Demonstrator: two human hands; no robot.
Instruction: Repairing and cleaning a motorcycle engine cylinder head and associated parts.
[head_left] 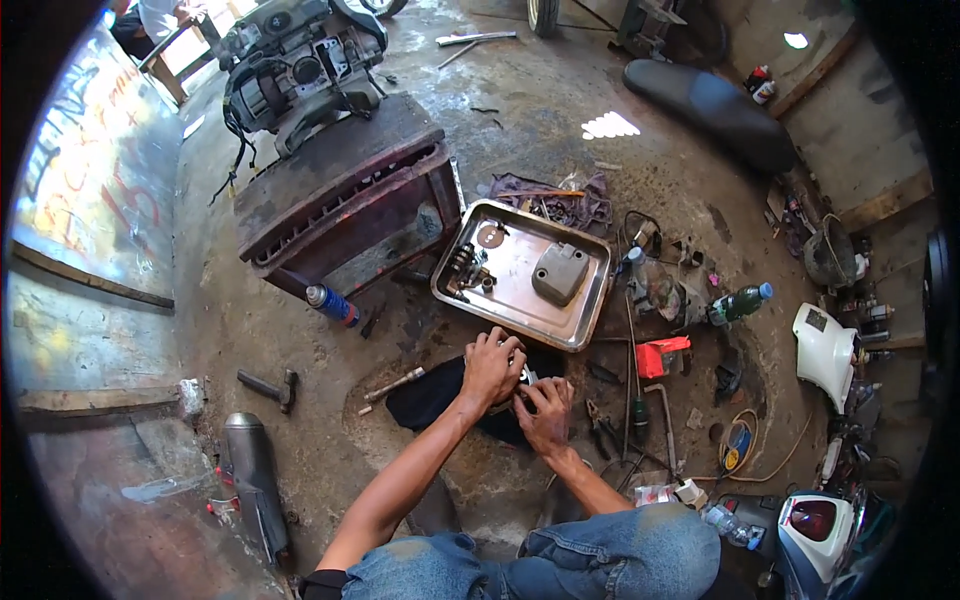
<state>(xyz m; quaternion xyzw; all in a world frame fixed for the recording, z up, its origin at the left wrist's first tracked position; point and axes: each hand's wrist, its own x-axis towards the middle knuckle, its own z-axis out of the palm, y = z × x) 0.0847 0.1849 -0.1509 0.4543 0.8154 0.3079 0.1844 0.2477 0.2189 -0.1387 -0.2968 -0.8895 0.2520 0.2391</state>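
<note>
Both hands meet over a black cloth (420, 397) on the floor, just in front of a metal tray (468, 318). My left hand (490, 370) is closed, its fingers curled over a shiny metal part (527, 377). From the right, my right hand (546, 412) pinches the same part, its fingers bent. The hands cover most of it, so its exact kind does not show. In the tray lie a grey engine cover (560, 274), a round metal disc (490, 236) and several small dark engine parts (468, 270).
Left of the hands are a hammer (270, 388), a spray can (332, 305), a socket wrench (392, 388) and an exhaust muffler (255, 485). An engine (300, 75) rests on a wooden stand (350, 205). To the right are pliers (600, 428), a red box (662, 356) and a green bottle (740, 304).
</note>
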